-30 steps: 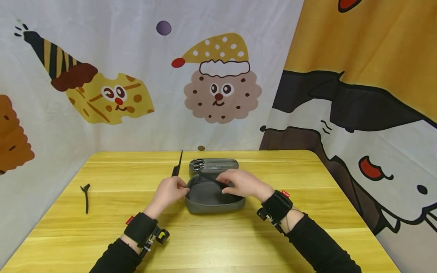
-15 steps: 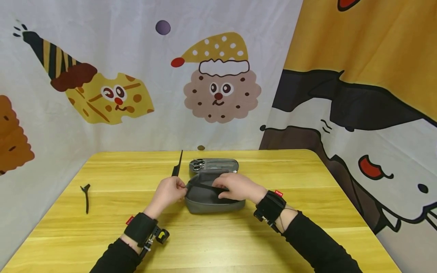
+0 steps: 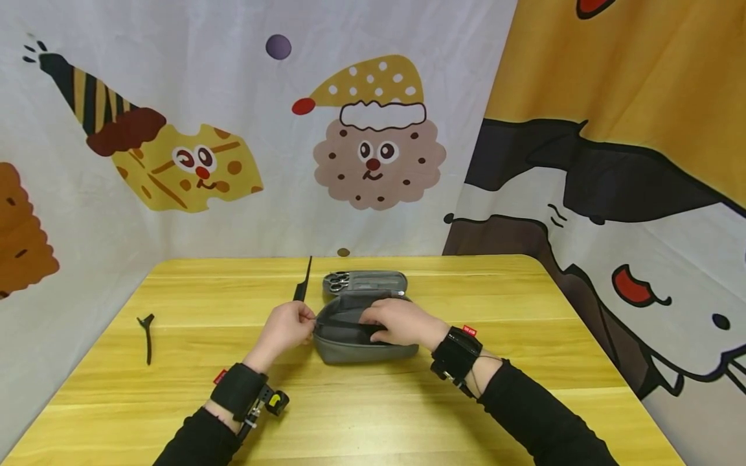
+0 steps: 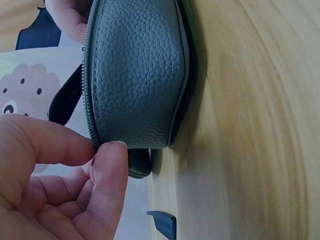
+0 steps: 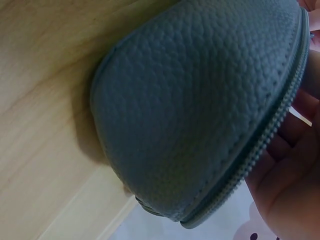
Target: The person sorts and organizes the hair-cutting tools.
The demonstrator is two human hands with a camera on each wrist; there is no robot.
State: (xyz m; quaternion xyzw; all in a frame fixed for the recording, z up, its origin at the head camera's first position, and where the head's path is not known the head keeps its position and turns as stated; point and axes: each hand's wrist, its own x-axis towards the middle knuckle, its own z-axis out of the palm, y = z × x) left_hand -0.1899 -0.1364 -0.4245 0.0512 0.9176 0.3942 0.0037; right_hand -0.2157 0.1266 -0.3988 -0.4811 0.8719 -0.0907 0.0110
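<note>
A grey, pebbled-leather zip case (image 3: 366,353) stands unzipped on the table. Its lid (image 3: 379,281) is folded back, with metal scissors (image 3: 338,281) in it. At the case's left corner my left hand (image 3: 289,325) pinches the zipped rim between thumb and forefinger, also seen close up in the left wrist view. My right hand (image 3: 402,321) reaches in over the rim, fingers curled inside the case. A long, dark, round-ended thing (image 4: 65,100) rises above the rim beside those fingers and appears held by them; its kind is unclear. The case wall hides the right fingertips.
Behind my left hand lies a black tail comb (image 3: 301,288), handle pointing away. Farther left is a black hair clip (image 3: 147,338). A printed cloth (image 3: 280,162) hangs along the back edge of the wooden table (image 3: 361,421).
My right hand has moved slightly left and down, deeper into the case, and the long black thing has sunk below the rim's far side. The case's left corner has shifted slightly left.
</note>
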